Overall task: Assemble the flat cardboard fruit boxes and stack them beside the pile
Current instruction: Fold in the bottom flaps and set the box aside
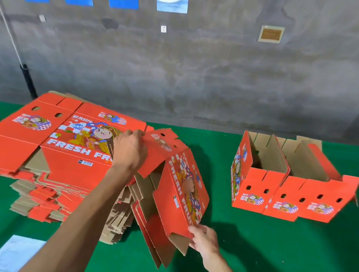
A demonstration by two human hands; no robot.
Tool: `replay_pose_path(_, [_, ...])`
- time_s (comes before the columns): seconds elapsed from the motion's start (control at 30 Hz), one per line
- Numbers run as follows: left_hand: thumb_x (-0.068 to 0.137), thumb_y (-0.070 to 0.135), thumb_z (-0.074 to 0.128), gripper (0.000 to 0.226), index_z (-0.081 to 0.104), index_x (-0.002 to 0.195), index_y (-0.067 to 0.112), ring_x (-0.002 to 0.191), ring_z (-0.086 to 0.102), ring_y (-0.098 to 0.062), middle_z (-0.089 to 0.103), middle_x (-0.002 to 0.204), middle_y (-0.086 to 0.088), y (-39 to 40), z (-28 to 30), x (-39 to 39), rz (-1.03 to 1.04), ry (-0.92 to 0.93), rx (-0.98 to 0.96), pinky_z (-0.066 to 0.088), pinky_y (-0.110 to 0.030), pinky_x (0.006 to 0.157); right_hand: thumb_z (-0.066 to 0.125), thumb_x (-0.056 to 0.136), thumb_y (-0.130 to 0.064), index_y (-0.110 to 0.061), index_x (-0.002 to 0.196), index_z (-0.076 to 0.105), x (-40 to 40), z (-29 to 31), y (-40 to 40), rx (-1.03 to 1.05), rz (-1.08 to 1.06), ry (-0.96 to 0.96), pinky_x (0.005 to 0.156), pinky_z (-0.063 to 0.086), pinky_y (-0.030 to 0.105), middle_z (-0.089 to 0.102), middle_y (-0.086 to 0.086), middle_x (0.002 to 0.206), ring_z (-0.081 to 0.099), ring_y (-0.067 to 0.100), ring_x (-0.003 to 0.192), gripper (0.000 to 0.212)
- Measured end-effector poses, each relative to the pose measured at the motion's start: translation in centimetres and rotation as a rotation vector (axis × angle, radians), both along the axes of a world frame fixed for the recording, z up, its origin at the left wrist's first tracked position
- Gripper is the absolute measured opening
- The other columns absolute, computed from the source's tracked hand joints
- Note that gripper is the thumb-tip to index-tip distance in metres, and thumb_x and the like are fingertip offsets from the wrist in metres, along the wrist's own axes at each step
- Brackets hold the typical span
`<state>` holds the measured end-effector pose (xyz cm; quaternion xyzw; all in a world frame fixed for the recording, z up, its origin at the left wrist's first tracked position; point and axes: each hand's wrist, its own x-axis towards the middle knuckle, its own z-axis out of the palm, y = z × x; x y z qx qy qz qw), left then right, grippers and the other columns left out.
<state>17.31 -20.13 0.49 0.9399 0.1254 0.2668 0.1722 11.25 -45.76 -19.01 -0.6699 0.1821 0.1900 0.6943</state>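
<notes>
A pile of flat red fruit boxes [44, 146] printed "FRESH FRUIT" lies on the left of the green table. One red box [181, 190] is lifted off the pile's right edge and partly unfolded, its brown inside showing. My left hand [128, 150] grips its upper panel at the far end. My right hand [203, 238] pinches its lower near corner by a brown flap. Two assembled boxes [289, 187] stand side by side, open tops up, on the right of the table.
The green table surface [283, 257] runs to a grey concrete wall [204, 75] with posters along its top. A white sheet of paper [15, 253] lies at the near left edge. A pole with a black base [28, 81] leans against the wall behind the pile.
</notes>
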Motion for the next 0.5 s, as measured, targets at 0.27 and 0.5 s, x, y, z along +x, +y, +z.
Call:
replay_pose_path(0.27, [0.091, 0.003, 0.065, 0.052, 0.056, 0.141, 0.013, 0.109, 0.067, -0.030, 0.062, 0.134, -0.014, -1.7, -2.2, 0.2, -0.257, 0.265, -0.394, 0.059, -0.034, 0.079, 0.077, 0.087, -0.001, -0.007, 0.131, 0.052, 0.8, 6.3, -6.3, 0.304, -0.072, -0.081, 0.089, 0.059, 0.044, 0.075, 0.016, 0.113, 0.075, 0.032, 0.095, 0.050])
replay_pose_path(0.5, [0.095, 0.005, 0.068, 0.083, 0.017, 0.160, 0.002, 0.138, 0.050, -0.040, 0.039, 0.158, -0.025, -7.3, -9.3, -1.1, -0.380, 0.656, -0.600, 0.047, -0.050, 0.113, 0.073, 0.095, -0.014, -0.024, 0.152, 0.040, -1.3, 5.1, -6.0, 0.006, 0.061, -0.133, 0.080, 0.062, 0.034, 0.067, 0.004, 0.124, 0.074, 0.023, 0.100, 0.067])
